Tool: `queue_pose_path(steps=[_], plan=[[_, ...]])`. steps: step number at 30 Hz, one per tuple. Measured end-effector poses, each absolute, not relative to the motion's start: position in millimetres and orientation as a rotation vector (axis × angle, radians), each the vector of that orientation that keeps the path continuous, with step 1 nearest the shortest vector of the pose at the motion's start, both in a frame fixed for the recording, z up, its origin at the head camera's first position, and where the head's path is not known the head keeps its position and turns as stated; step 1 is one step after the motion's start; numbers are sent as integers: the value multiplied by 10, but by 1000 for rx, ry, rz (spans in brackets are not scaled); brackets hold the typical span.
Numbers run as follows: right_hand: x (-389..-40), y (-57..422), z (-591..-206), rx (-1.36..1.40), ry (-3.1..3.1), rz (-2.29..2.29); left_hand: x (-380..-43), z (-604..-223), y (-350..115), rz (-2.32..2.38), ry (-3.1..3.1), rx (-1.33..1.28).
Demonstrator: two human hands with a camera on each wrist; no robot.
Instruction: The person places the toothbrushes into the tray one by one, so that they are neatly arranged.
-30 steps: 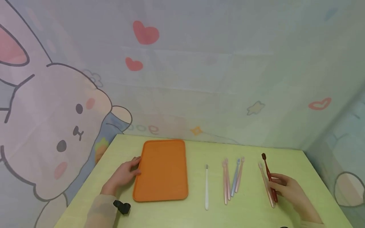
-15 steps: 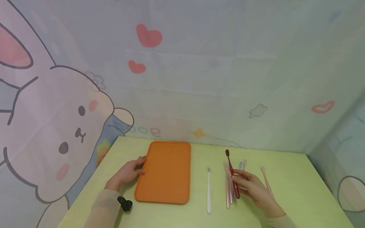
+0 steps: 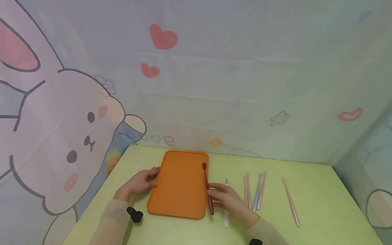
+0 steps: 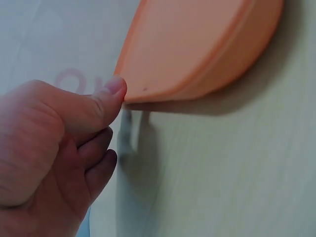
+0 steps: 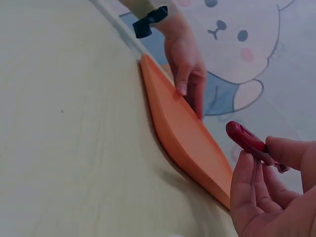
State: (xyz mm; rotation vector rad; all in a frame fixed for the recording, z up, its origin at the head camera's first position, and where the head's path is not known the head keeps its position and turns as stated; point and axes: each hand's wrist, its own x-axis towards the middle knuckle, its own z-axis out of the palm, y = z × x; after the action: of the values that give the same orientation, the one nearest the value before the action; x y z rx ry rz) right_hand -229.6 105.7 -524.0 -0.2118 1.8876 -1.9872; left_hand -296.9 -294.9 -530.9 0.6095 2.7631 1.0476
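Observation:
My right hand [image 3: 228, 200] pinches a dark red toothbrush [image 3: 210, 202] between thumb and fingers, brush head [image 3: 204, 166] pointing away. In the head view the toothbrush overlaps the right edge of a shallow orange tray [image 3: 180, 183]. The right wrist view shows the red handle [image 5: 244, 138] between my fingertips. At the tray's left edge, my left hand [image 3: 137, 185] pinches the rim, its thumb [image 4: 113, 86] on top in the left wrist view. A white toothbrush [image 3: 226, 221] lies on the table, partly hidden behind my right hand.
To the right lie several toothbrushes: pink ones [image 3: 262, 190] and a blue one [image 3: 257, 192], some partly covered by my right arm. Another pink toothbrush [image 3: 291, 203] lies alone farther right. The pale yellow-green table [image 3: 324, 200] meets a printed cloth backdrop [image 3: 232, 85] behind.
My right hand has carried the red toothbrush leftward from beside the lone pink toothbrush, over the other toothbrushes, to the tray's right edge. The left hand keeps its place at the tray.

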Motion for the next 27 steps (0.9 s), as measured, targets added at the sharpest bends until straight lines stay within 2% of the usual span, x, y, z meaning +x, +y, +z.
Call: queue_pose_path(steps=[14,27], plan=[[-2550,-80,-5462,-34,1785,-2086,-2967,-5312,-2941,1051,2741,576],[-2657,-634,-5451,52,1849,-2157,-2993,-5295,-2839,1024,2697,617]])
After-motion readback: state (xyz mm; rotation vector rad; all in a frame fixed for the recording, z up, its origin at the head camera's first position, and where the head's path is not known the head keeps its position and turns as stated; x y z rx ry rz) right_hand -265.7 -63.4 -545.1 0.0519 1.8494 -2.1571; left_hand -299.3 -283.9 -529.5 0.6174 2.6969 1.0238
